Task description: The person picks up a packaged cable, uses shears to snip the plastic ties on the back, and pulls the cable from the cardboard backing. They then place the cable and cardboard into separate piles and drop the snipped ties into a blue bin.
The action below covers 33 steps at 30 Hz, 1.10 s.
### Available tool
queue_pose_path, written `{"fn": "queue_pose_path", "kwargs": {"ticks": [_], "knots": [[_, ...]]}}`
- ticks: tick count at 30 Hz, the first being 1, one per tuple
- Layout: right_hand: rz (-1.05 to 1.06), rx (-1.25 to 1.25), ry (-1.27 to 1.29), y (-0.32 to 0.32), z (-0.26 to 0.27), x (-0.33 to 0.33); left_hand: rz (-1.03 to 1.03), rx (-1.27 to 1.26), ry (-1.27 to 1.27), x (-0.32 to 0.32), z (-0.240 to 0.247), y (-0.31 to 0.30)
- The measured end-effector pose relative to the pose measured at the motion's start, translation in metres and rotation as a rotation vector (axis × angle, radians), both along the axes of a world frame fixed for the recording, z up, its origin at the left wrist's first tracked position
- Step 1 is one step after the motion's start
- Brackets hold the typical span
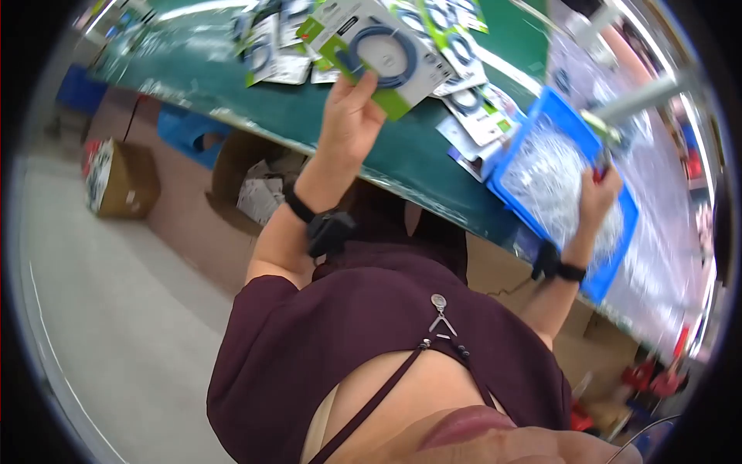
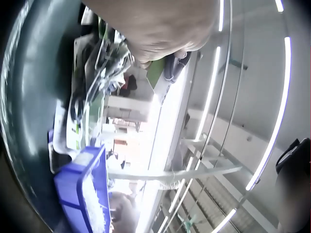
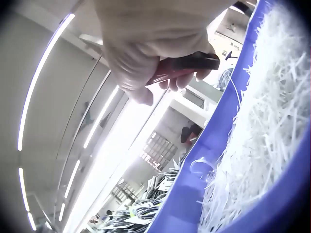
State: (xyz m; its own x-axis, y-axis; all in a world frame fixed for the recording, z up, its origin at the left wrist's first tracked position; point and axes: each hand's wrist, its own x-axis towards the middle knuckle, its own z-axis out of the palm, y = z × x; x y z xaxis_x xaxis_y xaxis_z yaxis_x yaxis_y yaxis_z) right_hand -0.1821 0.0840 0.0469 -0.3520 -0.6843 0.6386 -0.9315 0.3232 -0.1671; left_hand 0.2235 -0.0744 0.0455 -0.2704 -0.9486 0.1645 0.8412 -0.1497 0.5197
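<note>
In the head view the left hand [image 1: 352, 124] pinches the lower edge of a white and green card [image 1: 386, 58] with a coiled blue-grey cable on it, held above the green table. The left wrist view shows that hand [image 2: 170, 34] at the top, with part of the card [image 2: 156, 73] beyond it. The right hand [image 1: 599, 197] is over a blue tray [image 1: 506, 174] of clear plastic strips [image 1: 541, 170], gripping a red and black handled tool [image 1: 603, 161]. In the right wrist view the hand [image 3: 150, 58] has its fingers curled round the tool [image 3: 184, 65].
More carded cables [image 1: 460, 50] lie in a loose pile across the green table [image 1: 417, 151], left of the blue tray. Clear plastic sheeting [image 1: 657, 224] covers the surface right of the tray. Cardboard boxes [image 1: 139, 178] stand below the table at the left.
</note>
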Motion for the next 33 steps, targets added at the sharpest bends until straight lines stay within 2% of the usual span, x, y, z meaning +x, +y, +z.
{"fn": "queue_pose_path", "kwargs": {"ticks": [2, 4, 5, 6, 7, 8, 10, 11, 13, 15, 16, 17, 21, 23, 25, 27, 29, 30, 32, 33], "knots": [[0.214, -0.200, -0.580, 0.015, -0.012, -0.013, 0.288, 0.083, -0.189, 0.083, -0.022, 0.002], [0.238, -0.378, -1.122, 0.030, 0.011, 0.023, 0.607, 0.039, -0.336, 0.157, -0.027, 0.025], [0.257, -0.363, -1.129, 0.038, 0.009, 0.029, 0.762, 0.027, -0.443, 0.189, -0.036, 0.038], [0.297, -0.490, -1.313, 0.046, 0.006, 0.033, 0.908, 0.012, -0.549, 0.221, -0.051, 0.049], [0.330, -0.620, -1.496, 0.046, 0.003, 0.036, 0.990, 0.071, -0.759, 0.258, -0.080, 0.058], [0.332, -0.612, -1.499, 0.044, -0.001, 0.037, 1.061, 0.136, -0.972, 0.296, -0.116, 0.069], [0.396, -0.570, -1.531, 0.048, -0.009, 0.030, 0.893, 0.233, -1.452, 0.355, -0.181, 0.091], [0.426, -0.573, -1.538, 0.054, -0.009, 0.029, 0.891, 0.265, -1.461, 0.350, -0.189, 0.095], [0.452, -0.568, -1.515, 0.052, 0.005, 0.045, 0.871, 0.251, -1.462, 0.333, -0.187, 0.080], [0.515, -0.477, -1.507, 0.040, 0.017, 0.064, 1.078, 0.021, -1.504, 0.300, -0.164, 0.055], [0.491, -0.509, -1.498, 0.038, 0.016, 0.065, 1.179, -0.094, -1.513, 0.280, -0.151, 0.043], [0.537, -0.437, -1.475, 0.038, 0.013, 0.064, 1.154, -0.128, -1.502, 0.258, -0.133, 0.031], [0.596, -0.319, -1.439, 0.060, -0.006, 0.064, 0.692, -0.650, -1.481, 0.140, -0.039, -0.007], [0.597, -0.302, -1.441, 0.071, -0.012, 0.066, 0.500, -0.837, -1.360, 0.080, -0.027, -0.028], [0.538, -0.311, -1.480, 0.087, -0.016, 0.069, 0.518, -1.068, -1.334, 0.018, -0.014, -0.051], [0.497, -0.339, -1.508, 0.099, -0.020, 0.071, 0.431, -1.126, -1.388, -0.045, 0.007, -0.071], [0.436, -0.407, -1.461, 0.109, -0.017, 0.072, 0.503, -1.364, -1.494, -0.104, 0.002, -0.110], [0.407, -0.439, -1.434, 0.113, -0.016, 0.072, 0.491, -1.389, -1.486, -0.130, -0.004, -0.123], [0.416, -0.483, -1.454, 0.119, -0.014, 0.071, 0.364, -1.287, -2.217, -0.169, -0.017, -0.142], [0.435, -0.503, -1.473, 0.122, -0.012, 0.070, 0.365, -1.317, -2.210, -0.181, -0.023, -0.148]]}}
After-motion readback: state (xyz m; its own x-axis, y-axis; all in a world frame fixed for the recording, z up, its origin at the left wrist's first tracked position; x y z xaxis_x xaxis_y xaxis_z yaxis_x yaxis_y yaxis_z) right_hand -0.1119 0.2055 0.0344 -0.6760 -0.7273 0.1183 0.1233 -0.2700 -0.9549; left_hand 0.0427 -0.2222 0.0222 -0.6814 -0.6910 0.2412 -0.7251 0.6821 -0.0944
